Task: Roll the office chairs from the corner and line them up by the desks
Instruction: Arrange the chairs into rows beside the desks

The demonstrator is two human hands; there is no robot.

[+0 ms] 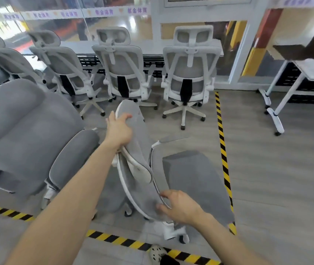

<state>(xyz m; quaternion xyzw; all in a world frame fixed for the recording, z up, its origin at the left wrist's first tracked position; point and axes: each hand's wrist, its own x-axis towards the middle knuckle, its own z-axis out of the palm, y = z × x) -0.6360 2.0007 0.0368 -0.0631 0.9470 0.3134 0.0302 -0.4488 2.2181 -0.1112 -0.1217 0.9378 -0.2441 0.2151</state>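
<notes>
The left hand [119,131] grips the headrest of a grey chair [192,180]; the right hand [181,207] holds its backrest edge. Beyond, a row of chairs [121,73] faces a long desk [152,47], beside striped floor tape [222,142]

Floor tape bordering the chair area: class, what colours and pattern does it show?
The adhesive floor tape shows diagonal yellow-and-black stripes, clearest in the head view.

Bare floor [271,159] on the right, grey chair [28,131] close left, chair row [188,66] ahead.
</notes>
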